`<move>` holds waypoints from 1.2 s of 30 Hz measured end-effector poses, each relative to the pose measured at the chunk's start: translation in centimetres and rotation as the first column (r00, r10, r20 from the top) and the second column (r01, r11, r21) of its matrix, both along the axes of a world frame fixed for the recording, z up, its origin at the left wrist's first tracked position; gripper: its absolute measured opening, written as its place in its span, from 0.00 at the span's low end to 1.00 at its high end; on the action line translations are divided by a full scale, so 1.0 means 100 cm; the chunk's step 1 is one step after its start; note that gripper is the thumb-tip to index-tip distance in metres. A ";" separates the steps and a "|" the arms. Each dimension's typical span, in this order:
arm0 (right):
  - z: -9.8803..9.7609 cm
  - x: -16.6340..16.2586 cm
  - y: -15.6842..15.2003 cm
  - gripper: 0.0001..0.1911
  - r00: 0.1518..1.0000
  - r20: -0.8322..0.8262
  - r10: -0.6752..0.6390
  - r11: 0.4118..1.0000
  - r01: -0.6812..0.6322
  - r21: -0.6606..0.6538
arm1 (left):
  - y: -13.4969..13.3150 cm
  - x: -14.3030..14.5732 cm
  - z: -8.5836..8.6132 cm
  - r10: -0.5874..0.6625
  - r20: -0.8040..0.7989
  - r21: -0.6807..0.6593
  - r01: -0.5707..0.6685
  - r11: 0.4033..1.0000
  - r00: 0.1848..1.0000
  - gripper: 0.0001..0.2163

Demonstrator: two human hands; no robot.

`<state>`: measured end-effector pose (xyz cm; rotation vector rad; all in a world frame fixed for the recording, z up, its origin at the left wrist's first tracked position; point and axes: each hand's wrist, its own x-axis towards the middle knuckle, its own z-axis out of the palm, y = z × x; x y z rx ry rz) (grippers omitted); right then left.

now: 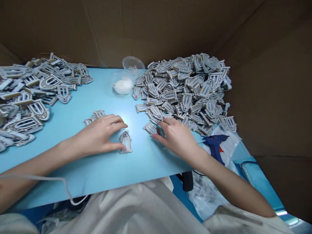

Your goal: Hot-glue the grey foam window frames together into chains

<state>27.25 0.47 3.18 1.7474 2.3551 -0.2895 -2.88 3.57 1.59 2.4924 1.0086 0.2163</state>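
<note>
Left hand (96,135) is resting w/ fingers apart, thumb touching arch piece (125,142), long axis pointing away on blue board (97,175); right hand (174,138) is half hiding another piece (150,128) by pile (187,94), grip can't tell.

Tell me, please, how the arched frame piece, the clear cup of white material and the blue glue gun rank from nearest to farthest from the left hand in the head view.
From the left hand:
1. Arched frame piece: at the fingertips, on the hand's right.
2. Clear cup of white material: ahead, near the far edge of the blue table.
3. Blue glue gun: far right, just off the table's edge.
</note>
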 end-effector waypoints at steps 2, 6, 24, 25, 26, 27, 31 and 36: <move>-0.008 -0.008 -0.004 0.20 1.000 0.006 -0.009 1.000 0.009 0.028 | -0.014 0.005 -0.009 0.070 -0.104 0.044 -0.066 0.997 0.992 0.36; -0.018 -0.024 -0.009 0.20 1.000 -0.010 -0.022 0.997 0.022 0.078 | -0.032 0.014 -0.022 0.144 -0.207 0.096 -0.127 0.987 0.968 0.35; -0.036 -0.073 0.005 0.29 0.740 -0.669 -0.076 0.987 0.153 0.058 | -0.034 0.019 -0.029 0.319 0.215 0.128 -0.351 0.928 0.923 0.37; -0.036 -0.074 0.004 0.28 0.702 -0.709 -0.068 0.986 0.157 0.061 | -0.034 0.021 -0.030 0.321 0.268 0.103 -0.358 0.928 0.908 0.35; -0.036 -0.075 0.004 0.28 0.659 -0.749 -0.066 0.985 0.164 0.058 | -0.035 0.022 -0.029 0.326 0.313 0.082 -0.367 0.926 0.892 0.32; -0.036 -0.076 0.003 0.28 0.610 -0.790 -0.068 0.983 0.176 0.052 | -0.036 0.023 -0.027 0.331 0.353 0.066 -0.376 0.924 0.875 0.29; -0.034 -0.075 0.001 0.30 0.341 -0.936 -0.086 0.983 0.182 -0.024 | -0.042 0.027 -0.014 0.309 0.494 0.047 -0.380 0.924 0.813 0.27; -0.025 -0.065 -0.003 0.18 -0.134 -0.987 -0.085 0.996 -0.034 -0.082 | -0.052 0.026 0.001 0.225 0.684 -0.056 -0.258 0.965 0.694 0.36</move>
